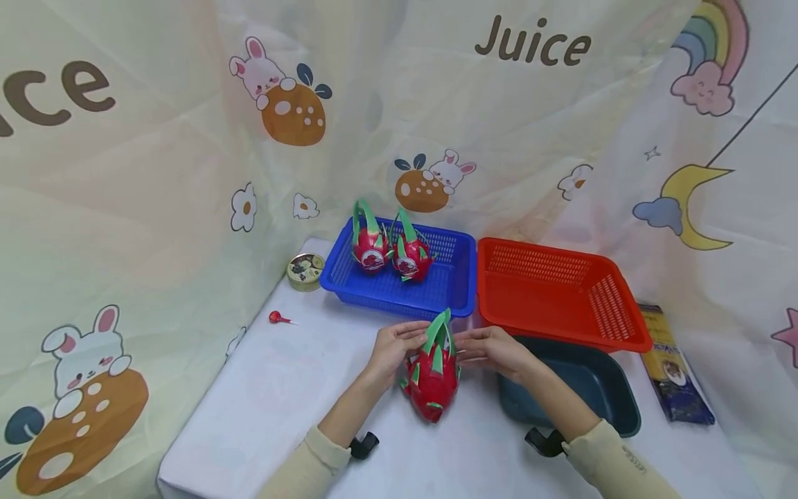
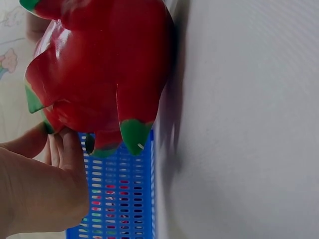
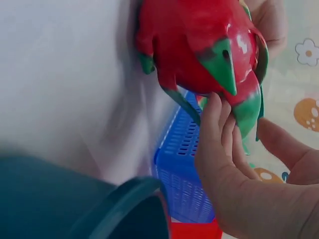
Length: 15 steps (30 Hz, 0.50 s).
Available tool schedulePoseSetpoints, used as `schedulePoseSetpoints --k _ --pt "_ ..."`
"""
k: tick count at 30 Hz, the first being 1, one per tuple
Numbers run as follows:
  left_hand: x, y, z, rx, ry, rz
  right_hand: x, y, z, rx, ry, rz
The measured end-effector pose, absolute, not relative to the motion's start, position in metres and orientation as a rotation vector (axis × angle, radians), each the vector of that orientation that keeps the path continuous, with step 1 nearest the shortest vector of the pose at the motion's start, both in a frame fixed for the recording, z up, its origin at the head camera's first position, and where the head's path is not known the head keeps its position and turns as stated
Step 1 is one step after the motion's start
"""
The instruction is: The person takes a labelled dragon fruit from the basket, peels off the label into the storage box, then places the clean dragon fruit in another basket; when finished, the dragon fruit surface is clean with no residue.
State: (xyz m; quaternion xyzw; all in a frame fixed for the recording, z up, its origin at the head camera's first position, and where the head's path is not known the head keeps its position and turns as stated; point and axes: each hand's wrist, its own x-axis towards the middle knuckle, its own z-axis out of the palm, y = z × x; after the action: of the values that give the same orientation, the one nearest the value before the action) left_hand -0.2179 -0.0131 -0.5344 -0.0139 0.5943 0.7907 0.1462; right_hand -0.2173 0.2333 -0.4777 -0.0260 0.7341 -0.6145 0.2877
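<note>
The red dragon fruit [image 1: 432, 381] was at the tabletop [image 1: 280, 402], before the blue basket [image 1: 450, 283]. The left hand [image 1: 391, 352] pinched its leafy end between thumb and fingers; the right hand [image 1: 497, 351], fingers nearly straight, touched the opposite side.

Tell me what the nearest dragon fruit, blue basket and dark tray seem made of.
Dragon fruit: glossy, probably plastic or coated foam, given sharp highlights and smooth skin.
Blue basket: likely molded plastic, faintly shiny, with regular slots and even color.
Dark tray: satin, perhaps plastic from its smooth rounded rim, or coated metal.
</note>
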Motion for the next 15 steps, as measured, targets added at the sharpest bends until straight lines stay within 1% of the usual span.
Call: schedulePoseSetpoints --k 6,15 --pt "-0.218 -0.013 -0.538 0.022 1.744 2.284 -0.218 0.23 -0.483 0.008 1.923 -1.716" --pt "-0.223 -0.019 -0.538 0.048 1.789 2.239 -0.221 0.223 -0.491 0.024 1.771 -1.855"
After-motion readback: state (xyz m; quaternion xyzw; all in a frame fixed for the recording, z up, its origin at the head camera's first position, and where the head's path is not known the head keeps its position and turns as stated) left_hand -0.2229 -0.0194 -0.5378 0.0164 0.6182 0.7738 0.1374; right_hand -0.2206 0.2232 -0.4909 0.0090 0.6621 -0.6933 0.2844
